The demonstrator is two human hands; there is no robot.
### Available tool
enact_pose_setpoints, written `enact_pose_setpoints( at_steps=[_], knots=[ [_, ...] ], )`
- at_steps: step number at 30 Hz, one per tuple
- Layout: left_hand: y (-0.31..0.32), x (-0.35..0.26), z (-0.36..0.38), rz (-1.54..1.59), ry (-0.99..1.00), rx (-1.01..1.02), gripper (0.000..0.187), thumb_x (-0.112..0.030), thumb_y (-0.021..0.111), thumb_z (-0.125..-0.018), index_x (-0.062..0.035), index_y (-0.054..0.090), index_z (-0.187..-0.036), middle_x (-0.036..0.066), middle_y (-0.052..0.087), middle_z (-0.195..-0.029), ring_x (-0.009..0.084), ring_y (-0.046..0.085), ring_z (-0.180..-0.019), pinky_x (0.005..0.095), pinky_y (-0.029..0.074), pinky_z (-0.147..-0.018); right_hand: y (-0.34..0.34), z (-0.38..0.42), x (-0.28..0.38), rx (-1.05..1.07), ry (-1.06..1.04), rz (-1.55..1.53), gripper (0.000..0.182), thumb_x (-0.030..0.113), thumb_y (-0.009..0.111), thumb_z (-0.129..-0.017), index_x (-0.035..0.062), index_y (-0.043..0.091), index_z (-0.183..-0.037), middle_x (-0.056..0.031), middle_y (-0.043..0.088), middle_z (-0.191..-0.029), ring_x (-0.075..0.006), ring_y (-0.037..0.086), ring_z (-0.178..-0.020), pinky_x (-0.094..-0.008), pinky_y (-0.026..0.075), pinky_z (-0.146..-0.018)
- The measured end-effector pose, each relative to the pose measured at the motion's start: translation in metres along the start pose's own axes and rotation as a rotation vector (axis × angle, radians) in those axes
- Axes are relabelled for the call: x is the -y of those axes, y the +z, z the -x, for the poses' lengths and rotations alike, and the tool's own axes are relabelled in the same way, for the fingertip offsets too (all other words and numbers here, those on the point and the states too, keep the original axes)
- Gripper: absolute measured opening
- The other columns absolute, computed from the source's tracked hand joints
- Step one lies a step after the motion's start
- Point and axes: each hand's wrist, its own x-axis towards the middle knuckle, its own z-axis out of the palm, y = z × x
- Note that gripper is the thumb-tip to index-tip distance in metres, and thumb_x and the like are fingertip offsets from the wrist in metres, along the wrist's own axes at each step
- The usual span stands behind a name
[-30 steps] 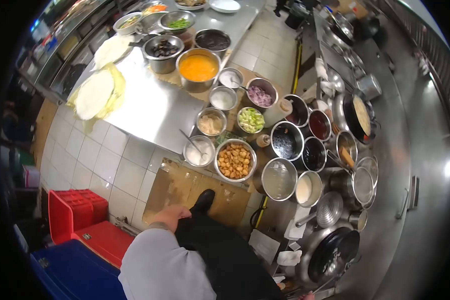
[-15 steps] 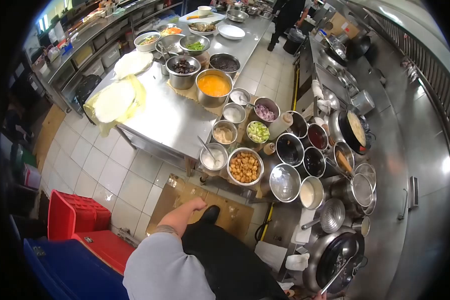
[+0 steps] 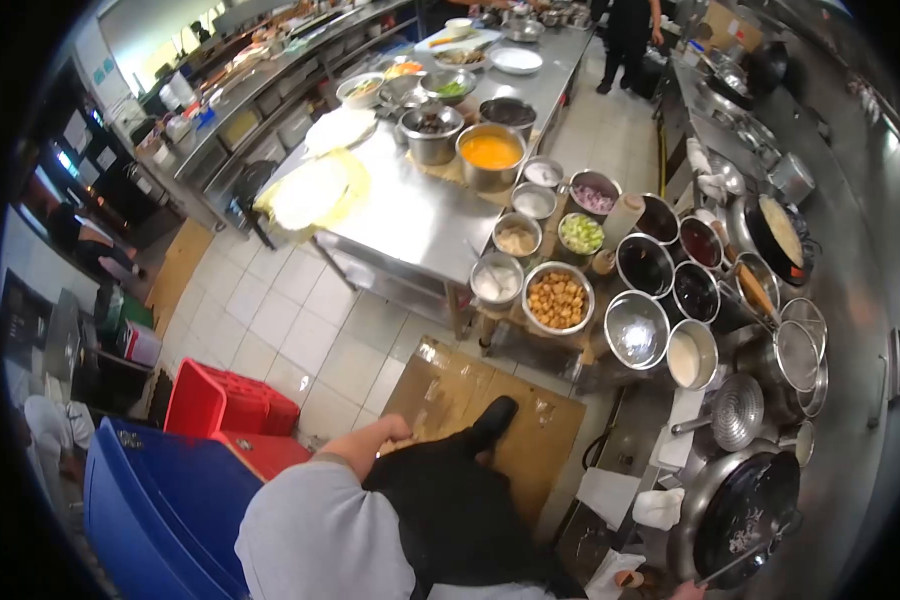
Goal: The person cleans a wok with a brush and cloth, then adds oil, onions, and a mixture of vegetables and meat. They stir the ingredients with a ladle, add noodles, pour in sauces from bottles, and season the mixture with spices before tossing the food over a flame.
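My left hand (image 3: 395,428) hangs by my side over the cardboard on the floor, fingers curled in with nothing seen in them. At the bottom edge my right hand (image 3: 688,591) is partly cut off, closed around the handle of a ladle (image 3: 735,567). The ladle reaches into a dark wok (image 3: 725,520), where small pale bits of food lie. Near the wok are a perforated metal skimmer (image 3: 738,412), a folded white cloth (image 3: 658,508) and a pot of creamy liquid (image 3: 692,354).
Left of the stove, containers crowd the counter: fried cubes (image 3: 558,300), chopped greens (image 3: 581,233), chopped onion (image 3: 595,192) and a pot of orange liquid (image 3: 491,152). A steel table (image 3: 420,215) stands ahead. Red crate (image 3: 232,398) and blue bin (image 3: 160,510) are at left. Another person (image 3: 628,40) stands far back.
My view has turned left, so the surroundings sit further right. The ladle lies lower across the wok's near side. My shoe has come further out over the cardboard.
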Motion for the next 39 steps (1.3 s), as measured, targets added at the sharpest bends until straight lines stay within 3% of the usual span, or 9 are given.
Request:
enact_pose_setpoints(
  at_steps=[11,14,16,17,18,20,22,32,39],
  knots=[
    [-0.04,0.061,0.021,0.295,0.157,-0.058,0.03,-0.03,0.062,-0.082,-0.0097,0.074,-0.1,0.01,0.071,-0.09,0.0239,0.066,-0.071,0.0413,0.055,-0.061,-0.069,0.102,0.138,-0.311,-0.171,0.142,0.036,0.012,0.066,-0.087,-0.0075,0.063,-0.118,-0.0238,0.069,-0.102,-0.0274,0.068,-0.084,-0.0391,0.054,-0.07],
    [-0.085,0.109,0.026,0.353,0.081,-0.014,0.032,-0.032,0.063,-0.083,-0.0079,0.073,-0.102,0.009,0.069,-0.086,0.0209,0.064,-0.069,0.0406,0.054,-0.059,-0.042,0.172,0.183,-0.333,-0.526,-0.123,0.036,0.019,0.061,-0.091,-0.0059,0.063,-0.118,-0.019,0.071,-0.1,-0.0261,0.069,-0.082,-0.0383,0.055,-0.067],
    [-0.121,0.152,0.026,0.243,0.043,-0.074,0.028,-0.031,0.063,-0.082,-0.0104,0.076,-0.097,0.01,0.068,-0.081,0.0215,0.066,-0.071,0.0461,0.056,-0.063,0.124,0.207,0.165,-0.256,-0.696,-0.623,0.035,0.015,0.059,-0.094,-0.0004,0.057,-0.125,-0.0047,0.059,-0.077,-0.0111,0.056,-0.064,-0.0232,0.043,-0.051],
    [-0.147,0.169,0.04,0.213,0.053,-0.111,0.029,-0.031,0.063,-0.082,-0.0081,0.075,-0.096,0.01,0.069,-0.081,0.0218,0.066,-0.071,0.0447,0.056,-0.065,0.175,0.247,0.168,0.556,-0.367,-0.715,0.036,0.015,0.06,-0.093,0.0021,0.056,-0.127,-0.0066,0.063,-0.083,-0.0092,0.058,-0.068,-0.023,0.044,-0.053],
    [-0.16,0.209,0.014,0.145,0.238,-0.274,0.037,-0.036,0.062,-0.084,-0.0053,0.072,-0.102,0.013,0.07,-0.078,0.0234,0.066,-0.068,0.0363,0.054,-0.061,0.118,0.341,0.28,0.918,-0.059,-0.797,0.039,0.017,0.063,-0.092,0.0049,0.056,-0.129,-0.0059,0.062,-0.085,-0.0083,0.057,-0.068,-0.0223,0.044,-0.052],
    [-0.2,0.258,0.004,0.246,0.281,-0.374,0.034,-0.032,0.063,-0.084,-0.0049,0.071,-0.103,0.011,0.07,-0.084,0.0219,0.066,-0.07,0.0335,0.053,-0.062,0.061,0.463,0.405,1.086,-0.958,-0.287,0.05,0.02,0.066,-0.09,0.0033,0.053,-0.135,-0.0158,0.068,-0.106,-0.0214,0.068,-0.084,-0.0319,0.054,-0.07],
    [-0.238,0.282,0.024,0.589,0.235,-0.367,0.032,-0.029,0.062,-0.086,-0.0047,0.069,-0.107,0.009,0.07,-0.09,0.0199,0.067,-0.074,0.032,0.053,-0.064,0.049,0.551,0.483,1.574,-1.078,-0.338,0.048,0.018,0.067,-0.09,0.0006,0.055,-0.132,-0.0195,0.067,-0.115,-0.0242,0.067,-0.096,-0.0339,0.053,-0.083],
    [-0.487,0.264,0.108,1.181,0.677,-0.555,0.025,-0.022,0.056,-0.097,-0.0042,0.061,-0.114,0.005,0.069,-0.105,0.0138,0.065,-0.089,0.0281,0.05,-0.072,0.05,0.67,0.706,1.596,-1.486,-0.143,0.05,0.034,0.066,-0.091,0.0003,0.06,-0.127,-0.0126,0.07,-0.102,-0.0199,0.066,-0.09,-0.0321,0.052,-0.082],
    [-0.581,0.293,0.072,1.323,0.657,-0.461,0.029,-0.026,0.054,-0.099,-0.0031,0.06,-0.114,0.009,0.066,-0.109,0.0179,0.066,-0.091,0.0317,0.053,-0.078,0.06,0.72,0.861,1.995,-1.163,0.113,0.035,0.035,0.061,-0.097,0.0005,0.067,-0.095,-0.0069,0.071,-0.089,-0.0139,0.068,-0.082,-0.0284,0.054,-0.071]
  ],
)
